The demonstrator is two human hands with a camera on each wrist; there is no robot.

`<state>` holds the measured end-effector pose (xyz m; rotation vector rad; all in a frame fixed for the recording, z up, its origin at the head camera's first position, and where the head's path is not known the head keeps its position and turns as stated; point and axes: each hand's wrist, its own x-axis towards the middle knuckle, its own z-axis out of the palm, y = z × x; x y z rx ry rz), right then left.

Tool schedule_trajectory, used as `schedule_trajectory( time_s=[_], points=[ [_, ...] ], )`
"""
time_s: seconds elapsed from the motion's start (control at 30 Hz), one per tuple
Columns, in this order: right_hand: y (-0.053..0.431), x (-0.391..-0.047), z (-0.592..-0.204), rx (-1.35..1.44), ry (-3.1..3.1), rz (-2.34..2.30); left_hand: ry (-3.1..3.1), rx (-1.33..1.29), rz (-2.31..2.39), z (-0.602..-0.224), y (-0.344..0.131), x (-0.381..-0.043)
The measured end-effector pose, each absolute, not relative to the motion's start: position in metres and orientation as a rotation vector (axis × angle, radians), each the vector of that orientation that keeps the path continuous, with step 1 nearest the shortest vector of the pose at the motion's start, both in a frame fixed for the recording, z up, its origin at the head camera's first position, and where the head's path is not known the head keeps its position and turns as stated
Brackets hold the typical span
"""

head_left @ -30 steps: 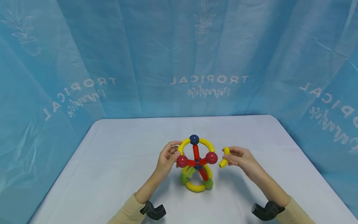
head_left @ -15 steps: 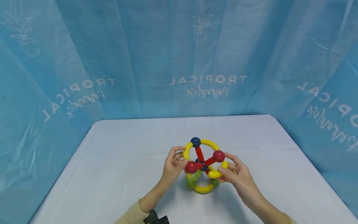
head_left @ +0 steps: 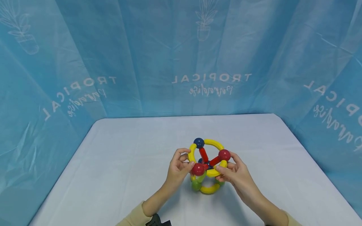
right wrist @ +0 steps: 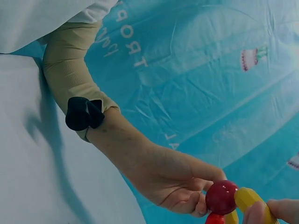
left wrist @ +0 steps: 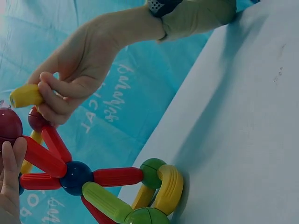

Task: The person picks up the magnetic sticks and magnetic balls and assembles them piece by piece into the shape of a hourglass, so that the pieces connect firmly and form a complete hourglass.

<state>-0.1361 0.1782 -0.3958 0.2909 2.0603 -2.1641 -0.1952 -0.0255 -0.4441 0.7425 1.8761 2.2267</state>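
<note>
A ball-and-rod toy model stands on the table, with a blue ball [head_left: 199,142] on top, red balls at its sides and green balls [head_left: 196,185] at its base. My left hand [head_left: 178,169] grips its left side, thumb on the nearer red ball [head_left: 198,169] and fingers by a yellow curved rod [head_left: 192,153]. Between my right hand's [head_left: 238,175] thumb and fingers is another yellow curved rod [left wrist: 25,95]. That rod lies between the two red balls in the head view; in the right wrist view its end meets a red ball [right wrist: 221,197]. My right fingers partly hide the right green ball.
The model stands on a white-covered table [head_left: 135,147]. A blue printed curtain [head_left: 152,59] hangs behind and on both sides. A dark wrist device [right wrist: 84,113] sits on the left cuff.
My right hand has moved left with the yellow curved rod, bringing it from beside the model to the front between the red balls. The model has shifted slightly right with my left hand.
</note>
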Motion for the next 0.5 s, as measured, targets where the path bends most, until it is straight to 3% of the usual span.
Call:
schedule_trajectory(
  time_s=[0.5],
  points=[
    [0.192, -0.152, -0.395, 0.325, 2.321, -2.117, 1.896, 0.658, 2.160, -0.435, -0.024, -0.193]
  ],
)
